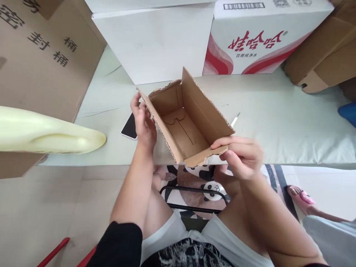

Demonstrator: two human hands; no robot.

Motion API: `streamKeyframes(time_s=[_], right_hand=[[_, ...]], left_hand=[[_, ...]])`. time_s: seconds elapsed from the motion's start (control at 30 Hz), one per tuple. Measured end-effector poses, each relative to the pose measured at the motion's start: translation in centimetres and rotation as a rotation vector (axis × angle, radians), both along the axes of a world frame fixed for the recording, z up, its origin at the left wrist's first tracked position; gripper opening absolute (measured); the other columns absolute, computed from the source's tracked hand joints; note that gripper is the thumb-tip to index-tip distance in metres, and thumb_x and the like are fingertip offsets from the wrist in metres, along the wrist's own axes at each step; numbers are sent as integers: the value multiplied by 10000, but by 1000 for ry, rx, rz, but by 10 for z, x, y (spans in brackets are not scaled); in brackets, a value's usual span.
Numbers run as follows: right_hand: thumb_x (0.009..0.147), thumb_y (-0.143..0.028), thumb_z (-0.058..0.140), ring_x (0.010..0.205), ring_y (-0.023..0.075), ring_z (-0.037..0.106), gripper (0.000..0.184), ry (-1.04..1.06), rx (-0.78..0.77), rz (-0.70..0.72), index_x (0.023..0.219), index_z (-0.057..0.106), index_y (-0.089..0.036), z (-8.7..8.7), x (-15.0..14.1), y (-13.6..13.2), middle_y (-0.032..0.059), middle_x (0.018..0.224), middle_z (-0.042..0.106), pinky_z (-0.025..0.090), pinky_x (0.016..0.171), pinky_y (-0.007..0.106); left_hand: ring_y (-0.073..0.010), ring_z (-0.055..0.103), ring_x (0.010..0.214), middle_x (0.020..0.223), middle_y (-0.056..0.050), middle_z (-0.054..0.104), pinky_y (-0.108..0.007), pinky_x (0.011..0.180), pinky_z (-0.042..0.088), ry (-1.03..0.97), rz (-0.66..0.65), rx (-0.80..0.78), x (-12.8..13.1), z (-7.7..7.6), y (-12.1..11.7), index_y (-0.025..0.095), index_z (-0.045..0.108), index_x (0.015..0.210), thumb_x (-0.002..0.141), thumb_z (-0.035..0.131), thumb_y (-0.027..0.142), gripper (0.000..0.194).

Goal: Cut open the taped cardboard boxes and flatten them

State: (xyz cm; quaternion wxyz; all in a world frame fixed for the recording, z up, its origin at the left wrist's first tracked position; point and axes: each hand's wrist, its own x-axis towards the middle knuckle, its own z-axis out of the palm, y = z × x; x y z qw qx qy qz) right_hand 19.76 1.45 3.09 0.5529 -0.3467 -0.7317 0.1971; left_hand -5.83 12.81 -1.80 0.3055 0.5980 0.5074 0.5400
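A small open brown cardboard box [191, 111] sits tilted at the near edge of a pale covered table [278, 122], its inside facing me. My left hand [144, 124] presses flat against the box's left wall, fingers stretched upward. My right hand [241, 155] pinches the near right flap between thumb and fingers. The box is empty inside, with its bottom flaps folded shut.
A black phone [129, 127] lies just left of the box, and a small thin white stick [235, 120] lies to its right. White cartons [155, 40] and a red-printed carton [258, 40] stand behind. Brown boxes [41, 55] flank the left and right. A pale yellow object [50, 130] juts in at left. Another person's pink-slippered foot [302, 196] is at right.
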Motion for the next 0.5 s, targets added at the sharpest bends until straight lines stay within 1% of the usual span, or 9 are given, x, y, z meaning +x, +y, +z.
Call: streamKeyframes(time_s=[0.03,0.1,0.17,0.23,0.3,0.33,0.4,0.47,0.5], right_hand=[[902,-118,538,650,178,753,294,10,-5,-16,627,516,-220,-1,-1,1,-4,666,704,490,444,249],[906,-134,565,679,198,767,278,56,-11,-70,667,459,-231,-4,-6,2,-23,582,637,480,442,249],[917,-195,624,654,194,752,257,106,-32,-130,746,439,-247,-8,-11,4,-30,614,653,474,440,254],[924,-245,674,631,172,725,234,118,-38,-178,829,459,-256,-10,-15,6,-9,750,725,487,453,260],[923,-233,699,694,168,724,185,60,10,-218,895,518,-253,-13,-17,9,20,879,748,497,477,262],[916,-212,709,714,163,716,166,20,47,-239,917,547,-249,-15,-17,10,32,938,737,485,474,260],[889,-203,751,643,119,631,176,-49,113,-312,960,595,-245,-20,-16,13,45,1066,677,461,468,269],[845,-295,824,618,91,532,302,-81,151,-450,1063,617,-270,-26,-14,14,60,1212,586,501,534,313],[817,-368,853,683,114,550,432,-89,143,-512,1164,606,-298,-29,-13,15,75,1292,539,539,605,348]], left_hand=[[-273,658,1256,1355,-54,644,-388,901,590,-91,-39,42,0,2,1,395,333,1474,945,379,832,688],[-281,646,1277,1349,-44,656,-416,965,576,-238,-122,87,0,6,4,383,336,1479,844,502,899,834],[-280,662,1234,1282,-58,683,-447,995,558,-312,-125,89,0,9,7,363,322,1495,818,512,919,896],[-272,685,1163,1186,-58,699,-460,982,553,-404,-78,82,-1,12,9,361,370,1454,861,399,921,816],[-266,701,1069,1079,-49,699,-440,922,562,-502,-91,56,-1,15,11,338,516,1283,874,334,919,733],[-264,702,1029,1038,-47,693,-428,899,562,-534,-116,26,-1,16,12,317,570,1169,875,357,910,695],[-256,694,949,940,-43,663,-406,864,555,-555,-155,-18,-3,17,11,275,604,962,860,472,881,629],[-242,681,914,872,-29,612,-392,862,549,-518,-162,-6,-5,17,10,261,592,874,852,562,842,582],[-236,676,909,860,-24,589,-388,865,549,-502,-154,15,-7,16,9,258,585,855,858,577,827,570]])
